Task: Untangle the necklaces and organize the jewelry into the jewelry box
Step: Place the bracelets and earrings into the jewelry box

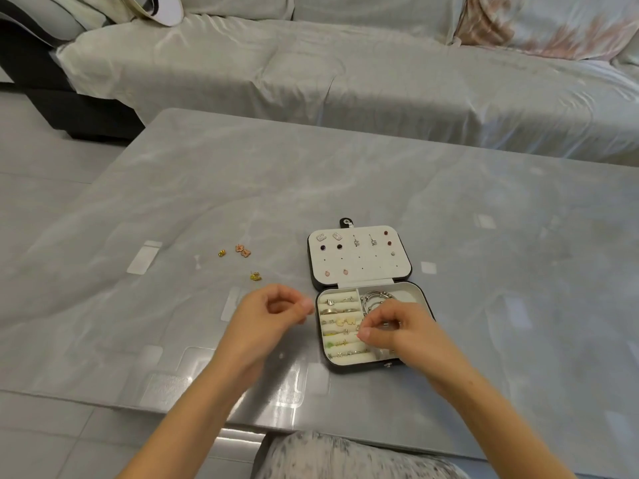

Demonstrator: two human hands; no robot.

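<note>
The black jewelry box (420, 295) lies open on the table. Its white lid panel (359, 262) holds several stud earrings. Rings fill the padded rolls (340, 307) on the left of the base, and silver bangles (375, 299) lie in the right compartment. My right hand (397, 331) hovers over the base, thumb and forefinger pinching a small silvery piece I cannot identify. My left hand (273, 314) is just left of the box with curled fingers and the thumb near the fingertips. Nothing shows in it.
Loose on the grey glossy table (345, 188) to the left are a gold earring (222, 253), a pink butterfly pair (243, 251) and another gold earring (255, 277). A covered sofa (345, 70) runs along the far side. My lap is at the near edge.
</note>
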